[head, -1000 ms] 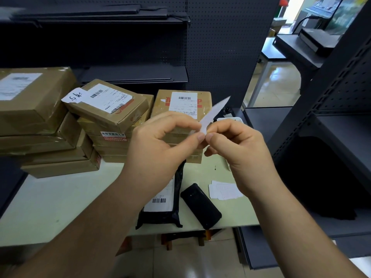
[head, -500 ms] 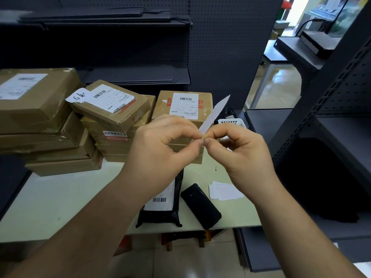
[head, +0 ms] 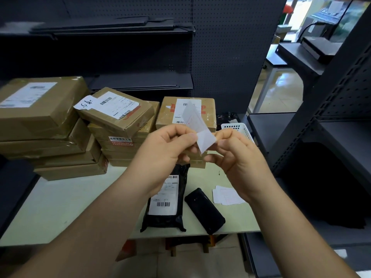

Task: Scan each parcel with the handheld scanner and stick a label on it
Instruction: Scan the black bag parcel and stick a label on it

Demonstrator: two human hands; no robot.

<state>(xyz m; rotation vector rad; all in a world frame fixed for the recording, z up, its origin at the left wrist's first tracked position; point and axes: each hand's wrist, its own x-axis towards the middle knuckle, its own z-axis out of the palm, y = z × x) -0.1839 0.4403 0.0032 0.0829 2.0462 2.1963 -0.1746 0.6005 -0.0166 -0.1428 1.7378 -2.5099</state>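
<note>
Farthest left, stacked brown cardboard parcels (head: 50, 121) sat on the pale table (head: 60, 207). Next, the left hand (head: 164, 149) pinched one edge of a small white paper label (head: 204, 139), and the right hand (head: 241, 161) pinched the other, apparently peeling its backing. Directly below them lay the black plastic-wrapped parcel (head: 164, 203), its long axis running away from the person, slightly nearer the left hand. The black handheld scanner (head: 204, 210) rested just right of it.

Daylight pours in from the upper right and glares off the floor (head: 285, 91), while the shelves (head: 140, 83) before me are dim. Edges bow; the upper-left corner smears.
</note>
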